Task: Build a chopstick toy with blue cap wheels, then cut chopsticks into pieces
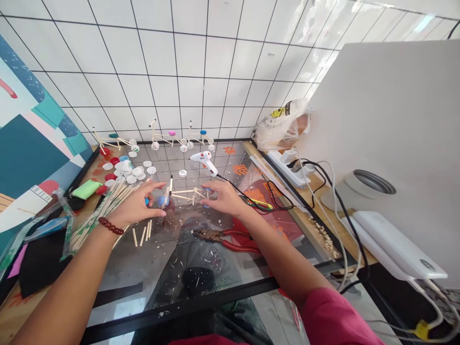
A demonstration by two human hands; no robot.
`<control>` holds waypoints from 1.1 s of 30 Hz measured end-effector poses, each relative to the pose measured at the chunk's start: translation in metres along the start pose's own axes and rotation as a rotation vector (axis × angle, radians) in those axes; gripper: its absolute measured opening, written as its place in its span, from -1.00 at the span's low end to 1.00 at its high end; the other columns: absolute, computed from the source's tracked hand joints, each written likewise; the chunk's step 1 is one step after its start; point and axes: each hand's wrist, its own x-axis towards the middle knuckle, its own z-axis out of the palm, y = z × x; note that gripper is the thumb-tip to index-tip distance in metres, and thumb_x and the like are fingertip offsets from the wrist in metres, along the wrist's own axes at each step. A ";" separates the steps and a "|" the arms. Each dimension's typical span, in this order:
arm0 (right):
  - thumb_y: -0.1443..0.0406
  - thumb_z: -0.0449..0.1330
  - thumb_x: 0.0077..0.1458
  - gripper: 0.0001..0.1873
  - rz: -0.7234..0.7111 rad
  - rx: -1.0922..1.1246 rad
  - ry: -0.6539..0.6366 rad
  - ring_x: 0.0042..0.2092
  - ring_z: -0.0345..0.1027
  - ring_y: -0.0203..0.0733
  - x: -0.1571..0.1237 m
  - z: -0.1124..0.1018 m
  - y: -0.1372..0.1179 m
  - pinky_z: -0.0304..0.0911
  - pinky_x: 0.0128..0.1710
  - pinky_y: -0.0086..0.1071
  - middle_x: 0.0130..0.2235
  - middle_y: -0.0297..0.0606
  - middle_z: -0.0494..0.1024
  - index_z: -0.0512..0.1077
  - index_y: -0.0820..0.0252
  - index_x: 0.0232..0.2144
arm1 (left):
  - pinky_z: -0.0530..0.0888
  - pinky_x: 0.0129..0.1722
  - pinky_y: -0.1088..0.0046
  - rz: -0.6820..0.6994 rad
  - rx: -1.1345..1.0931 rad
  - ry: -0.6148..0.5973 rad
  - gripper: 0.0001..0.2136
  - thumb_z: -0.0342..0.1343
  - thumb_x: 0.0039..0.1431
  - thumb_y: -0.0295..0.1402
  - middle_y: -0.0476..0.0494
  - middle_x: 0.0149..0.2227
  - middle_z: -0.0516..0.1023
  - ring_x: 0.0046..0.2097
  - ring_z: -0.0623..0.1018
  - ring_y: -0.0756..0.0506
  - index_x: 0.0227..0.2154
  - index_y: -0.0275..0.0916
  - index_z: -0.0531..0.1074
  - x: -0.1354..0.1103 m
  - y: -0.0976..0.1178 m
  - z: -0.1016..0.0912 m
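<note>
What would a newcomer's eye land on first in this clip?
Three little stick-built bicycle models stand in a row against the white tiled wall. Nearer, the left hand and right hand hover around a fourth stick frame, with a white hot glue gun just beyond it.

A stick frame stands between the left hand and right hand. A hot glue gun and its cable obstruct the way beyond; red-handled pliers lie nearer on the glass worktop, leaving passage around them.
</note>
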 end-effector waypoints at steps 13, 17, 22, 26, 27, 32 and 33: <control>0.22 0.34 0.10 -0.71 0.037 0.146 -0.012 -0.32 0.50 -0.25 0.000 0.005 0.001 0.34 -0.20 -0.40 -0.23 -0.23 0.69 0.61 0.17 -0.12 | 0.42 -0.37 0.40 -0.143 0.077 -0.203 -0.34 0.31 -0.07 0.01 -0.05 -0.41 0.57 -0.38 0.53 -0.14 0.10 -0.20 0.46 0.000 -0.012 0.012; 0.21 0.34 0.09 -0.70 0.053 0.152 -0.032 -0.34 0.48 -0.27 -0.001 0.007 0.000 0.32 -0.22 -0.40 -0.24 -0.23 0.69 0.61 0.17 -0.11 | 0.43 -0.35 0.40 -0.145 0.070 -0.189 -0.35 0.31 -0.07 -0.01 -0.07 -0.38 0.58 -0.36 0.52 -0.14 0.07 -0.23 0.47 -0.001 -0.006 0.011; 0.22 0.38 0.05 -0.65 0.020 0.128 -0.043 -0.33 0.48 -0.25 -0.001 0.007 0.001 0.32 -0.22 -0.38 -0.25 -0.22 0.68 0.59 0.16 -0.09 | 0.43 -0.34 0.38 -0.155 0.057 -0.186 -0.34 0.32 -0.11 -0.03 -0.06 -0.41 0.56 -0.38 0.52 -0.14 0.07 -0.24 0.47 -0.001 -0.004 0.012; 0.21 0.45 -0.07 -0.48 -0.036 0.095 -0.030 -0.26 0.48 -0.20 -0.002 -0.005 0.000 0.34 -0.15 -0.31 -0.12 -0.15 0.65 0.55 0.17 -0.02 | 0.44 -0.31 0.35 -0.179 0.099 -0.176 -0.30 0.34 -0.15 -0.06 -0.05 -0.40 0.53 -0.36 0.51 -0.16 0.09 -0.26 0.44 -0.001 -0.003 0.011; 0.20 0.46 -0.08 -0.46 -0.044 0.100 -0.023 -0.26 0.47 -0.20 -0.003 -0.009 0.000 0.35 -0.15 -0.31 -0.09 -0.14 0.63 0.54 0.17 -0.01 | 0.44 -0.30 0.34 -0.173 0.106 -0.175 -0.31 0.35 -0.15 -0.07 -0.05 -0.38 0.53 -0.35 0.52 -0.16 0.09 -0.25 0.44 -0.001 -0.003 0.010; 0.21 0.38 0.01 -0.58 0.029 0.140 0.026 -0.27 0.46 -0.23 -0.004 -0.025 0.000 0.35 -0.17 -0.34 -0.21 -0.22 0.63 0.55 0.18 -0.04 | 0.45 -0.28 0.34 -0.126 0.080 -0.195 -0.33 0.34 -0.13 -0.06 -0.08 -0.32 0.54 -0.32 0.52 -0.16 0.07 -0.24 0.43 -0.001 -0.006 0.009; 0.22 0.37 0.02 -0.59 0.046 0.146 0.030 -0.27 0.46 -0.23 -0.005 -0.025 0.000 0.36 -0.17 -0.34 -0.23 -0.23 0.62 0.56 0.18 -0.05 | 0.45 -0.28 0.34 -0.123 0.079 -0.194 -0.34 0.33 -0.13 -0.06 -0.09 -0.31 0.54 -0.31 0.52 -0.15 0.07 -0.24 0.43 -0.001 -0.007 0.009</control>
